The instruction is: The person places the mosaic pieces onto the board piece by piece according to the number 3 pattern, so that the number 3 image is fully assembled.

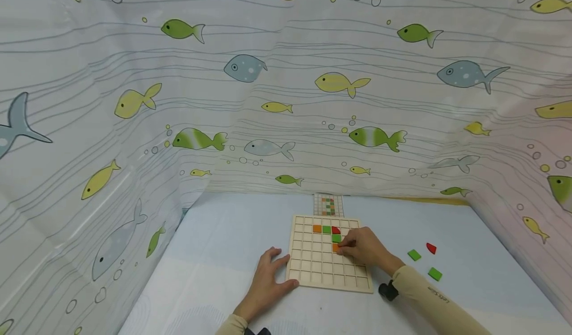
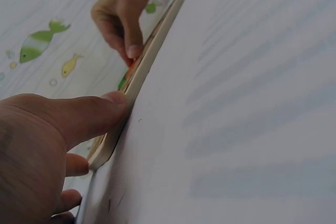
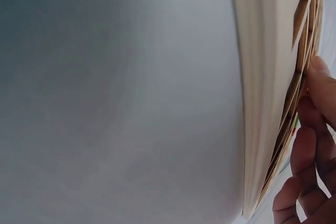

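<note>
A square wooden grid board (image 1: 308, 255) lies on the table. Its upper rows hold an orange square tile (image 1: 317, 229), a green tile (image 1: 326, 230), a red curved-edged tile (image 1: 336, 230) and, below the red one, another green tile (image 1: 336, 238). My right hand (image 1: 364, 248) pinches an orange tile (image 1: 336, 247) at the cell under that green tile; its fingers partly cover it. At the board's near left corner, my left hand (image 1: 268, 280) rests with fingers spread. The left thumb (image 2: 100, 111) touches the board's edge in the left wrist view.
Right of the board lie two loose green tiles (image 1: 414, 255) and a red tile (image 1: 431, 248). Behind the board is a small card (image 1: 328, 205) printed with a coloured grid pattern. A fish-printed sheet (image 1: 304, 121) surrounds the table's back and sides.
</note>
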A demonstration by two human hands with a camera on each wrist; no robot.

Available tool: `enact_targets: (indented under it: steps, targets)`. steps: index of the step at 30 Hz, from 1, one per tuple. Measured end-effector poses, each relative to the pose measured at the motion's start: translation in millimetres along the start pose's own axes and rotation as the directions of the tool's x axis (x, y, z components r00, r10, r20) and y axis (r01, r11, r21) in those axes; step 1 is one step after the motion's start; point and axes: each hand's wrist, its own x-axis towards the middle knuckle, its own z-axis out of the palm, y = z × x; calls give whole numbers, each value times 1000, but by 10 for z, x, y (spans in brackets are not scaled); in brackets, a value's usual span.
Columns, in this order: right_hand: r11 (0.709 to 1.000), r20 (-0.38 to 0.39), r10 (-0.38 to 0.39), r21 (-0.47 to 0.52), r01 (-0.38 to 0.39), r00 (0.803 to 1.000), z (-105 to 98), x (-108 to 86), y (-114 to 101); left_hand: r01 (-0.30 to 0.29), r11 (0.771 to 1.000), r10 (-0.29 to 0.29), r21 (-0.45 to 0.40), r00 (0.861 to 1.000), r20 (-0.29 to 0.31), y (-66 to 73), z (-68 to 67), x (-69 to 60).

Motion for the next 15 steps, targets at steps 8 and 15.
enact_targets:
  steps: [8, 15]
  targets:
    - [1000, 17, 3, 24, -3, 1000, -4, 8, 18, -1, 1000, 1, -5, 1000, 3, 6, -8, -4]
    - [997, 21, -6, 71, 4, 1000, -21, -1, 47, -5, 1000, 5, -1, 1000, 5, 5, -5, 0]
